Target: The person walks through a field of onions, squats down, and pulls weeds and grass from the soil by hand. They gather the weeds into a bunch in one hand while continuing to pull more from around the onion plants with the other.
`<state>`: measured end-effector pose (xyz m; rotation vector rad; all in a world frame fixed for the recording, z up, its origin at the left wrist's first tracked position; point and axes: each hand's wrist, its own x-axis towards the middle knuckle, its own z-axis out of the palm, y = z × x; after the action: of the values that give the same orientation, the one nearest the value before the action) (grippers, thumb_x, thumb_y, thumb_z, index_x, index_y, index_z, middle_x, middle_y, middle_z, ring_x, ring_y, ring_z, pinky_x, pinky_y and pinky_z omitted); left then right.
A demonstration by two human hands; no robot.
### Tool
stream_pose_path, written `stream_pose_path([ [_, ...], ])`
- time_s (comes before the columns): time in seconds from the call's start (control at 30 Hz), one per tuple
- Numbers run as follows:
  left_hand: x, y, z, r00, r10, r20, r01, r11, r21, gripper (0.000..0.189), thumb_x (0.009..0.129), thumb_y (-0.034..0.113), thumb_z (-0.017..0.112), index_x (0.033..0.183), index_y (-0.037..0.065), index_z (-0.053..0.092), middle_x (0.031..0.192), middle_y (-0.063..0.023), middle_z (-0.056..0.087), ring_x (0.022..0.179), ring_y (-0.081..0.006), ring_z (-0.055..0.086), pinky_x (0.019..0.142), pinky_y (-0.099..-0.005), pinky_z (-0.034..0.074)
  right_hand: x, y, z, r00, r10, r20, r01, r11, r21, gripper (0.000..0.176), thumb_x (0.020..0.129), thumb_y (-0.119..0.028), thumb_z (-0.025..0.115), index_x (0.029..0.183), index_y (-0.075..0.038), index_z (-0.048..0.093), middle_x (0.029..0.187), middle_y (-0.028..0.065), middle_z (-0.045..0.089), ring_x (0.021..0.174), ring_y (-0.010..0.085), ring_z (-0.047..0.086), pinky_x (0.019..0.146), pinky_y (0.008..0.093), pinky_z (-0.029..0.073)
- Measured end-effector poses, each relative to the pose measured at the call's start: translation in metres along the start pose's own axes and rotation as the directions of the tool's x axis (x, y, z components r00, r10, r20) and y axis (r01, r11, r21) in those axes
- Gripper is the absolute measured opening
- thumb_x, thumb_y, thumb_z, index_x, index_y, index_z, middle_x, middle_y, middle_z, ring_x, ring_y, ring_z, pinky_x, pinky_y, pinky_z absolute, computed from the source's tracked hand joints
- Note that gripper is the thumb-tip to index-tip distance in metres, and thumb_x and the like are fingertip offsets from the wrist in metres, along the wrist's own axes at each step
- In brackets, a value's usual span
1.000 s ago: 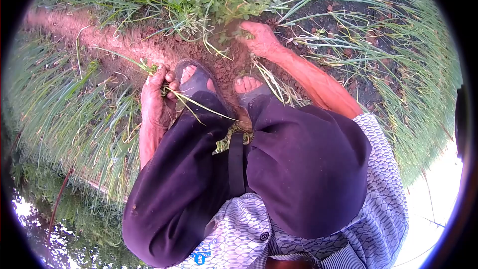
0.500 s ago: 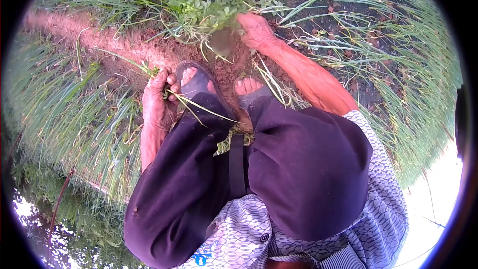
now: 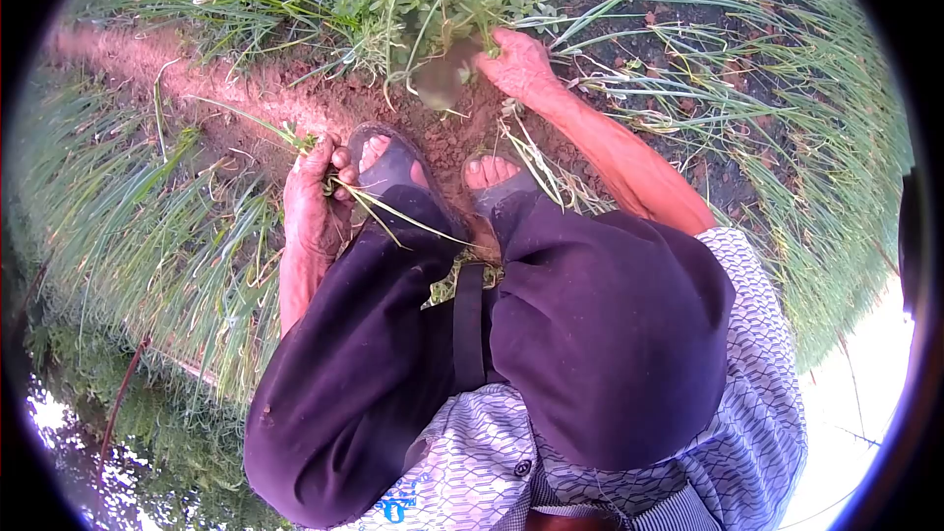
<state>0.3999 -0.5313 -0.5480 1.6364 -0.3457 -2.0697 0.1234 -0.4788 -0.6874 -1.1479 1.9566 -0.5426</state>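
My left hand [image 3: 317, 192] is closed around a small bunch of pulled weeds [image 3: 369, 199], beside my left foot. Thin green and pale stems stick out from both sides of that fist. Farther forward, my right hand [image 3: 519, 67] has its fingers bent around green weed stems at the edge of a leafy weed patch [image 3: 418, 5]. Its fingertips are partly hidden by leaves and a blurred spot in the picture. Below it, a tuft of pale, limp stalks [image 3: 539, 162] lies next to my right foot.
Rows of narrow-leaved, onion-like plants [image 3: 162, 246] stand on the left, with more such plants [image 3: 728, 69] on the right. A bare soil furrow [image 3: 236, 88] runs between them. My sandalled feet [image 3: 393, 162] rest on the soil, close to my bent knees.
My right hand has shifted slightly to the right, and green stems now show at its fingers. Leaves of the weed patch have moved. My left hand stays in place with its bunch.
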Motion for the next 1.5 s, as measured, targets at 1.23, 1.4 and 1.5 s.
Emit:
stream_pose_path([
  [1.23,0.005,-0.003,-0.007,0.997,-0.074,-0.018,0.072,0.994,-0.088,0.016,0.094,0.022,0.057,0.097,0.007,0.05,0.076,0.0003,0.05,0.058,-0.0075,0.048,0.043,-0.0167,0.035,-0.004,0.0,-0.018,0.955,0.153,0.256,-0.286,0.712,0.641,0.031,0.077,-0.012,0.074,0.105,-0.003,0.066,0.085,0.0011,0.066,0.074,0.0075,0.056,0.072,0.0257,0.047],
  [1.4,0.008,-0.006,-0.01,0.996,-0.087,-0.037,0.082,0.99,-0.116,0.017,0.094,0.022,0.058,0.097,0.007,0.051,0.075,-0.0005,0.051,0.057,-0.0085,0.048,0.042,-0.0167,0.034,0.025,-0.022,0.003,0.985,-0.156,0.075,0.13,0.952,0.277,0.042,0.073,-0.021,0.07,0.11,-0.002,0.062,0.093,0.0093,0.066,0.081,0.0173,0.061,0.074,0.033,0.05],
  [1.5,0.007,-0.004,-0.008,0.998,-0.055,-0.042,0.051,0.995,-0.082,0.017,0.094,0.022,0.058,0.097,0.007,0.05,0.074,-0.0004,0.051,0.057,-0.0084,0.048,0.042,-0.0166,0.034,0.045,-0.04,0.023,0.951,-0.296,0.093,0.308,0.938,-0.16,0.047,0.073,-0.021,0.066,0.114,0.0,0.057,0.099,0.0179,0.061,0.09,0.0278,0.062,0.08,0.0418,0.051],
])
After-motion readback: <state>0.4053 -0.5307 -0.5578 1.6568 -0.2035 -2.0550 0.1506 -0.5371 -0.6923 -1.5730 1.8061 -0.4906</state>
